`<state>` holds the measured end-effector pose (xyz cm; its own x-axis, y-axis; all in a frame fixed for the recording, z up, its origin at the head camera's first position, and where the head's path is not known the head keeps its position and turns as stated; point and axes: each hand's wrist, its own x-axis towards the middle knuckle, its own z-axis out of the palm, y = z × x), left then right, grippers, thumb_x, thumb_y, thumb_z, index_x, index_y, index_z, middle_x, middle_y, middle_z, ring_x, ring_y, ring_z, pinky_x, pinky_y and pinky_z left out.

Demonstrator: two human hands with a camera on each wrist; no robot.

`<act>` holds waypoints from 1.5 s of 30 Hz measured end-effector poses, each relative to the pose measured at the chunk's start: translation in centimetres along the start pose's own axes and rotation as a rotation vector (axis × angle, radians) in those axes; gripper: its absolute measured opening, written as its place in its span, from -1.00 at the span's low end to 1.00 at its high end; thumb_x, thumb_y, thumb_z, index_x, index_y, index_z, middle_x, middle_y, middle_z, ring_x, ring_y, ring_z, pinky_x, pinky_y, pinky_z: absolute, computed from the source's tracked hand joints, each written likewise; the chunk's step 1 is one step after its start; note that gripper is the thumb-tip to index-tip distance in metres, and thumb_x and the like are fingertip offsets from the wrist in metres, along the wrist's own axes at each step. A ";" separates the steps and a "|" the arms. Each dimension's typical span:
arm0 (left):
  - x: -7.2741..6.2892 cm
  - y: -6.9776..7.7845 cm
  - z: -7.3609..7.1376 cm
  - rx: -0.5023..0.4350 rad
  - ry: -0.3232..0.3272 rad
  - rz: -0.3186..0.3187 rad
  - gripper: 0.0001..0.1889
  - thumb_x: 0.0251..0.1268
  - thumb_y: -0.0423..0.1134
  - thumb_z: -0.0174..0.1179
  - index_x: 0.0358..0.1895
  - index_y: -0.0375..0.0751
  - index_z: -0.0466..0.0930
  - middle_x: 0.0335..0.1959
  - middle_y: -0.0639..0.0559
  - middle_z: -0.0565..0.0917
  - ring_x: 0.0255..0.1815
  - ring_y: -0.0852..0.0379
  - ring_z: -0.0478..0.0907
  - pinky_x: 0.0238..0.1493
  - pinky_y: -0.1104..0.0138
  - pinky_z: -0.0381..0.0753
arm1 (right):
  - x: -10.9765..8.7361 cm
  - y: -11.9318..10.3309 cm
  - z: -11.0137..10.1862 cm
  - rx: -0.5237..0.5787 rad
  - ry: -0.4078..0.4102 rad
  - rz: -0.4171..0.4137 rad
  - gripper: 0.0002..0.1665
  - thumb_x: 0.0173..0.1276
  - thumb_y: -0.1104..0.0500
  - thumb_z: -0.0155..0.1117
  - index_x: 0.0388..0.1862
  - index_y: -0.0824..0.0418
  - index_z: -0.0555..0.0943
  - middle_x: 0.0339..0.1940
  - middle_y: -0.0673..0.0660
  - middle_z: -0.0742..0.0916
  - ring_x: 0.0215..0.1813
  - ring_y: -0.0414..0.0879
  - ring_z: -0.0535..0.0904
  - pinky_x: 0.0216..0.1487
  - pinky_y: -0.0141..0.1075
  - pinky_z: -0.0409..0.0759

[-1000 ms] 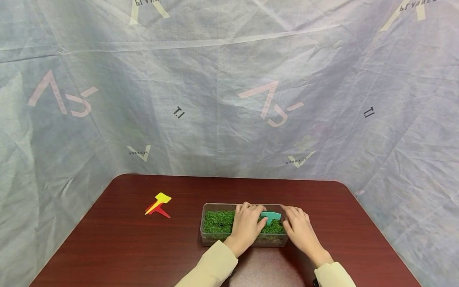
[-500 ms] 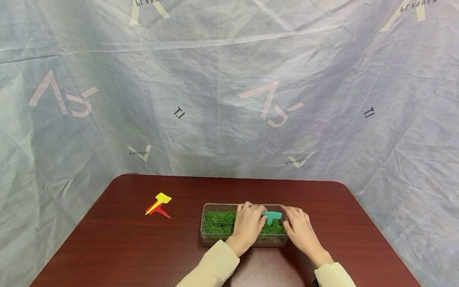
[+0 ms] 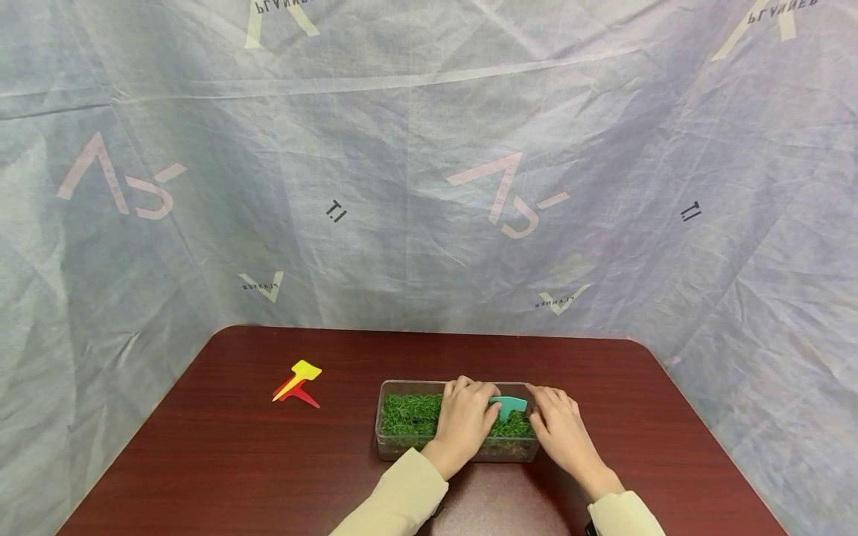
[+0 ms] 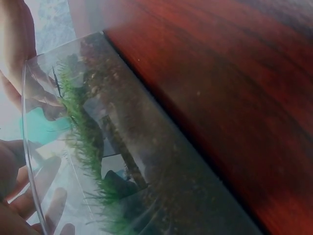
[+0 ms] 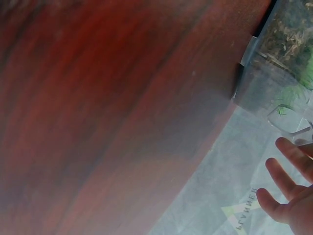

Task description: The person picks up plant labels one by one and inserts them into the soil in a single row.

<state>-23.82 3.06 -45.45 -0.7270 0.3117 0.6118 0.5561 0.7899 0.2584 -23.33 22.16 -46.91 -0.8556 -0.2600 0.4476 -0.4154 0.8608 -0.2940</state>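
Note:
A clear plastic box [image 3: 395, 451] planted with green grass [image 3: 409, 413] over brown soil stands on the table. From its right half rises a teal T-shaped plant label [image 3: 512, 404], stem down in the grass. My left hand [image 3: 461, 420] reaches over the box and pinches the label's left end, thumb in front; its other fingers are partly hidden. My right hand [image 3: 561, 428] holds the box's right end at the rim, the other fingers [image 5: 281, 176] spread outside the wall. Through the wall in the left wrist view, the teal label [image 4: 46, 122] shows between both hands.
A yellow plant label [image 3: 305, 369] lies across a red one [image 3: 306, 397] on the left part of the dark red wooden table [image 3: 234, 461]. A grey printed cloth [image 3: 402, 246] hangs behind the table and along its sides.
My left hand has shifted very slightly to the right along with the teal label. My right hand and the box stay in place.

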 end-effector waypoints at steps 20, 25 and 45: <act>-0.1 -0.5 -1.6 0.044 0.079 0.048 -0.79 0.36 -0.01 -0.03 -0.25 0.08 0.60 -0.33 0.22 0.63 -0.22 0.18 0.45 -0.14 0.29 0.37 | 0.0 -0.1 0.0 -0.008 0.023 -0.001 -0.52 0.28 0.26 0.05 0.20 0.23 0.42 0.01 0.17 0.60 0.12 0.11 0.41 0.11 0.15 0.24; -0.3 -1.5 -2.3 0.051 0.086 0.033 -0.80 0.36 -0.04 -0.02 -0.22 0.05 0.59 -0.32 0.20 0.62 -0.23 0.17 0.45 -0.14 0.28 0.38 | 0.1 -0.1 0.1 -0.023 0.051 -0.021 -0.53 0.25 0.28 0.07 0.18 0.26 0.45 -0.02 0.17 0.62 0.09 0.13 0.44 0.08 0.15 0.28; -2.3 -9.0 -5.8 0.097 0.090 -0.178 -0.88 0.20 -0.24 0.14 -0.21 -0.02 0.58 -0.29 0.07 0.64 -0.19 0.01 0.46 -0.09 0.12 0.36 | 0.1 0.1 0.1 -0.026 0.037 -0.026 -0.51 0.26 0.27 0.04 0.21 0.23 0.42 0.02 0.19 0.61 0.11 0.13 0.42 0.10 0.15 0.25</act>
<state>-24.78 -7.83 -44.82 -0.7689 0.1174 0.6285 0.3775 0.8767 0.2981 -23.49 22.15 -46.91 -0.8325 -0.2662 0.4859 -0.4287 0.8651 -0.2605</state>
